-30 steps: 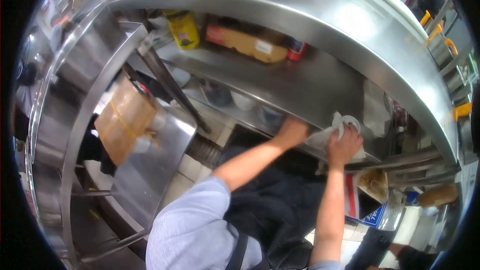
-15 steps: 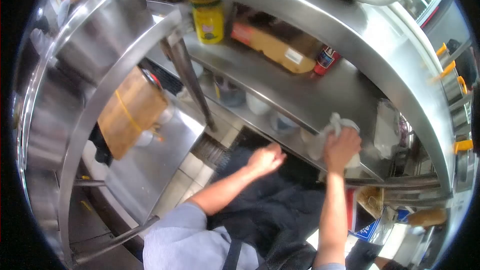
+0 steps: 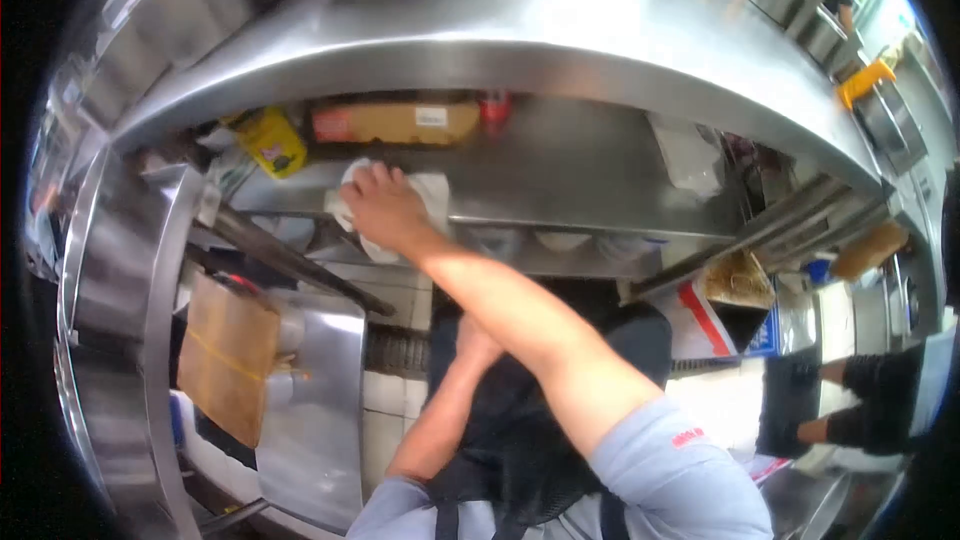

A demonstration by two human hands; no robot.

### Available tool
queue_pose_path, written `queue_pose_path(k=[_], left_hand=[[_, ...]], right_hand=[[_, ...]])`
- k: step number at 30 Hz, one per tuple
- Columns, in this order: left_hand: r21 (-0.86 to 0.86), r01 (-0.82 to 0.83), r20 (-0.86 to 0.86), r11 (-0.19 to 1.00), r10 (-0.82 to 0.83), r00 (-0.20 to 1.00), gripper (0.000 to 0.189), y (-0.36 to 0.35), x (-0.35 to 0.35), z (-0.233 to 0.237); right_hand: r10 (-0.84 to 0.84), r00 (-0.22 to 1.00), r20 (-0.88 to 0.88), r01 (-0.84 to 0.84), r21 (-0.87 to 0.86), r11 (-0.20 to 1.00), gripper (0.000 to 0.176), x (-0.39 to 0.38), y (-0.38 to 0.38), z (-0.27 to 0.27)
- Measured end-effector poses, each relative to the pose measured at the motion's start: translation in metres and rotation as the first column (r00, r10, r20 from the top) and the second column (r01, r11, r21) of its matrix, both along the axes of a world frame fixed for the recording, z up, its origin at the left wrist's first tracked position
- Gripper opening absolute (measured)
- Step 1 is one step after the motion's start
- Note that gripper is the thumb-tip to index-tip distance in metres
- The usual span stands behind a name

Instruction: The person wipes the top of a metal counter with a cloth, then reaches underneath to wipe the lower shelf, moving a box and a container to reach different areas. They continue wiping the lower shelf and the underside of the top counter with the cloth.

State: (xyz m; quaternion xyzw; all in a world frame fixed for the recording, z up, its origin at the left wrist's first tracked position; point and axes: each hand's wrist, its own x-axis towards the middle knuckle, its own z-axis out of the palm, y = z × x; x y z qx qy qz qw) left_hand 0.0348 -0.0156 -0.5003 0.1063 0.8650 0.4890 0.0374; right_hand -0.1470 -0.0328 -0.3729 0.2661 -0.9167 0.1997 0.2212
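A white cloth (image 3: 432, 198) lies bunched under my right hand (image 3: 383, 208), pressed against the metal lower shelf (image 3: 580, 175) near its front edge. The fingers of that hand curl over the cloth. My left hand (image 3: 477, 340) rests low over the dark apron, beneath the right forearm, which hides its fingers. Just behind the cloth, a yellow container (image 3: 272, 142) leans at the left of the shelf. A cardboard box (image 3: 395, 124) and a red container (image 3: 494, 110) stand along the back.
Above the shelf runs a steel counter (image 3: 480, 25). Tubs (image 3: 625, 246) sit on a lower level. Cardboard (image 3: 228, 360) rests on a metal surface at left. A clear plastic package (image 3: 688, 155) lies at the shelf's right. Another person's legs (image 3: 860, 395) are at right.
My right hand has swept the cloth from the shelf's right part to its left, and the right arm now crosses over my left hand. The view has turned too.
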Motion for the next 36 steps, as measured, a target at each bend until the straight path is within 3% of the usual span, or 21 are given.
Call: queue_pose_path(k=[1, 2, 4, 5, 8, 11, 16, 20, 21, 26, 31, 36], left_hand=[[-0.023, -0.02, -0.243, 1.0, 0.014, 0.97, 0.04, 0.004, -0.005, -0.007], [-0.027, -0.006, -0.239, 1.0, -0.001, 0.971, 0.04, 0.003, -0.009, -0.014], [-0.128, 0.064, -0.302, 0.99, -0.101, 0.948, 0.019, -0.005, -0.014, -0.024], [-0.035, 0.034, -0.376, 0.999, -0.045, 0.926, 0.029, -0.001, -0.017, -0.021], [0.004, 0.05, -0.419, 0.999, -0.044, 0.907, 0.028, -0.006, -0.016, -0.007], [0.146, -0.026, -0.424, 0.989, 0.086, 0.901, 0.022, -0.011, -0.033, 0.038], [0.139, -0.177, -0.821, 0.974, 0.213, 0.53, 0.013, -0.019, -0.119, 0.13], [0.036, -0.3, -0.875, 0.953, 0.175, 0.451, 0.022, -0.005, -0.184, 0.135], [-0.003, -0.318, -0.852, 0.948, 0.164, 0.497, 0.026, 0.002, -0.192, 0.126], [0.001, -0.342, -0.853, 0.94, 0.179, 0.491, 0.025, 0.014, -0.2, 0.113], [-0.112, -0.395, -0.792, 0.912, 0.158, 0.59, 0.025, 0.014, -0.196, 0.114], [-0.138, -0.392, -0.792, 0.909, 0.136, 0.596, 0.026, 0.012, -0.195, 0.115]], right_hand=[[0.041, 0.999, 0.018, -0.042, 0.036, 0.998, 0.036, 0.007, 0.014, 0.0], [0.085, 0.996, 0.039, -0.088, 0.076, 0.993, 0.037, 0.014, 0.03, 0.001], [0.044, 0.999, 0.021, -0.045, 0.07, 0.997, 0.04, 0.03, 0.075, -0.004], [0.019, 1.0, 0.017, -0.02, 0.055, 0.998, 0.041, 0.039, 0.105, -0.008], [-0.189, 0.98, 0.07, 0.185, 0.056, 0.981, 0.042, 0.079, 0.202, 0.002], [-0.359, 0.932, 0.054, 0.353, 0.088, 0.931, 0.047, 0.099, 0.272, -0.003], [-0.346, 0.927, 0.144, 0.331, 0.12, 0.936, 0.05, 0.074, 0.288, -0.003], [-0.317, 0.908, 0.272, 0.309, 0.074, 0.948, 0.052, 0.019, 0.274, -0.006], [-0.325, 0.905, 0.274, 0.321, 0.062, 0.945, 0.052, 0.002, 0.272, -0.008], [-0.414, 0.878, 0.24, 0.401, 0.102, 0.91, 0.061, -0.079, 0.287, -0.019], [-0.44, 0.86, 0.259, 0.43, 0.097, 0.898, 0.071, -0.084, 0.29, -0.024], [-0.459, 0.846, 0.271, 0.455, 0.081, 0.887, 0.085, -0.081, 0.288, -0.017]])
